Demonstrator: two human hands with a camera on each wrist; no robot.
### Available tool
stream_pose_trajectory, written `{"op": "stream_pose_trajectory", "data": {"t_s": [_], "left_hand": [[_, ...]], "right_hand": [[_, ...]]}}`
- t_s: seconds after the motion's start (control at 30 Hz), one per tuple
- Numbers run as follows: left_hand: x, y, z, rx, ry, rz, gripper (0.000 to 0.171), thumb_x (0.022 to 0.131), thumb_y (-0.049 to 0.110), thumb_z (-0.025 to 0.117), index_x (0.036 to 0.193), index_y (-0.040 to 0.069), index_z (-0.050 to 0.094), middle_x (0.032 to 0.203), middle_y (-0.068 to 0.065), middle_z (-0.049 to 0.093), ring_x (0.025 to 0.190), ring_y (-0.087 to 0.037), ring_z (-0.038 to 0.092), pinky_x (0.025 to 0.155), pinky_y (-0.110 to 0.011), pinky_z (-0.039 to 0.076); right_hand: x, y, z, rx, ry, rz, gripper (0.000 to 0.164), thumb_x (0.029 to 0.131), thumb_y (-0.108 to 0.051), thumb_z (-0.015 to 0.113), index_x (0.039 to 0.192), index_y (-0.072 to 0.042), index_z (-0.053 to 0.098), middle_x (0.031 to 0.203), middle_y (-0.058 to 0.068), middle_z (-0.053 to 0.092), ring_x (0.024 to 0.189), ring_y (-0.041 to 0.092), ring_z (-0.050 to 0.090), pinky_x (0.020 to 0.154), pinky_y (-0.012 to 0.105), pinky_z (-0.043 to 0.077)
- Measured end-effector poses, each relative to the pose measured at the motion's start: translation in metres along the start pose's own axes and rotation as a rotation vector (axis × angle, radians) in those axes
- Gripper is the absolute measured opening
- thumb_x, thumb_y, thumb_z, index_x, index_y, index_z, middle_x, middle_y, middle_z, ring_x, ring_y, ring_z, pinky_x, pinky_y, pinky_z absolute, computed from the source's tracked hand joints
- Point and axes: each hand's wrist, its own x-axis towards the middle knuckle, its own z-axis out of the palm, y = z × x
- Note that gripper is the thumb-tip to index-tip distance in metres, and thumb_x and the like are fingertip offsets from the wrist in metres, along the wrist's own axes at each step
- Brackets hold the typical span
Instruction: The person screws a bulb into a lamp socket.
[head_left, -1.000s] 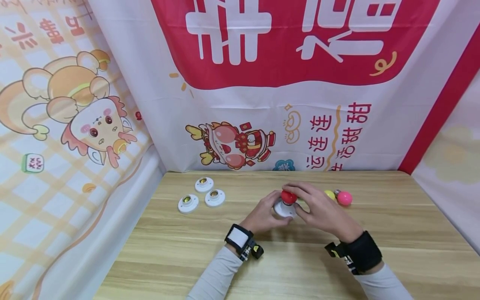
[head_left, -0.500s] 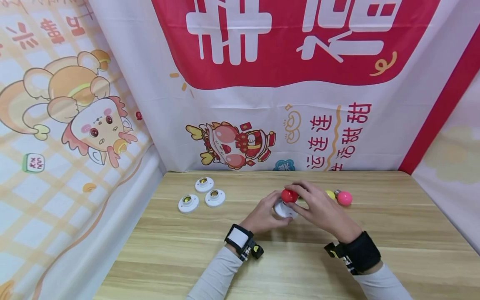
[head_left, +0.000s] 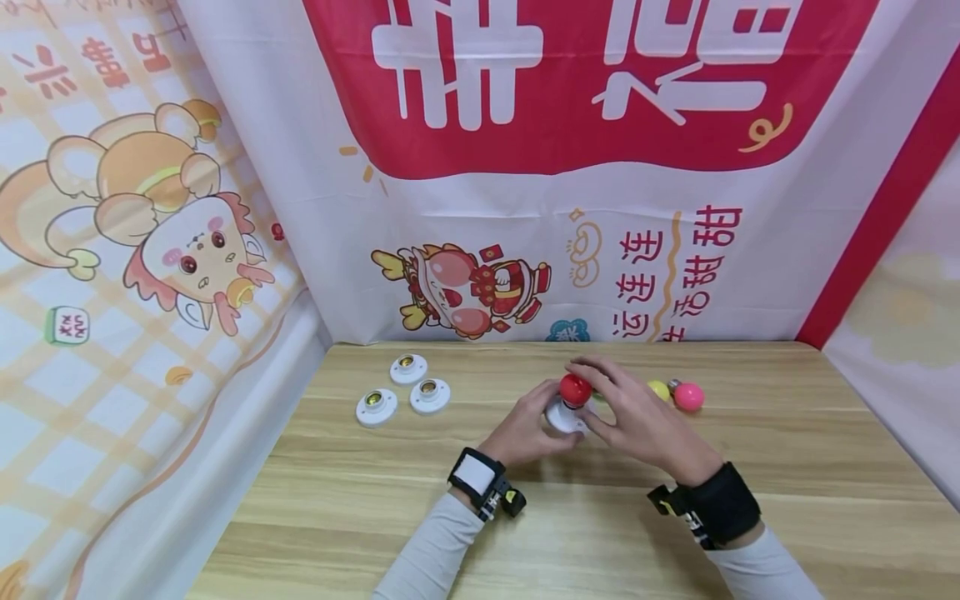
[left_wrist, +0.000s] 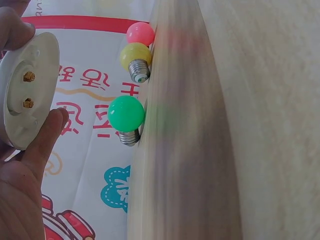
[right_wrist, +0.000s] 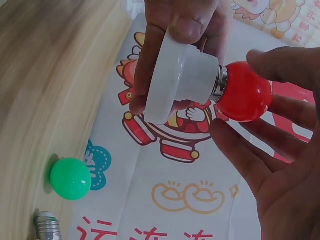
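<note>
My left hand [head_left: 528,429] grips the white round lamp holder [right_wrist: 167,80] by its base, off the table. Two brass screws show on the holder's underside in the left wrist view. A red light bulb [right_wrist: 246,92] sits in the socket, with a bit of its metal cap visible at the rim. Around the bulb are the fingers and thumb of my right hand [head_left: 648,421]; in the right wrist view the thumb touches its glass. On the table behind the hands lie a green bulb [left_wrist: 126,114], a yellow bulb [left_wrist: 135,56] and a pink bulb [head_left: 689,397].
Three more white lamp holders stand on the wooden table [head_left: 360,508] at the left: one at the back [head_left: 408,368], one in front-left [head_left: 376,407] and one at right [head_left: 430,395]. A printed cloth [head_left: 465,200] hangs behind the table's far edge.
The right fingers have shifted around the red bulb, loosening and closing on it again. Bulb and holder have moved very slightly left; the left hand keeps its grip.
</note>
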Motion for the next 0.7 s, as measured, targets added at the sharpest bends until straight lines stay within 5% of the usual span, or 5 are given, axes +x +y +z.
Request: {"op": "stream_pose_trajectory", "data": {"t_s": [0.3,0.7], "left_hand": [[-0.0012,-0.0004,0.0004,-0.007,-0.002,0.002,0.079,0.09,0.017,0.086,0.157,0.018,0.044,0.149,-0.003,0.059,0.134,-0.015,0.061,0.114,-0.028,0.053],[0.0001,0.0009,0.0002,0.008,-0.005,0.014,0.078,0.09,0.016,0.086,0.157,0.016,0.046,0.152,-0.005,0.058,0.136,-0.016,0.061,0.114,-0.026,0.053]], "right_hand": [[0.0006,0.0017,0.0007,0.024,0.001,-0.061,0.06,0.089,-0.002,0.08,0.146,-0.007,0.061,0.149,0.017,0.062,0.133,0.037,0.065,0.108,0.053,0.058],[0.0015,0.002,0.002,-0.023,0.055,-0.037,0.06,0.084,-0.011,0.091,0.138,-0.005,0.066,0.135,0.017,0.067,0.116,0.034,0.072,0.095,0.05,0.065]]}}
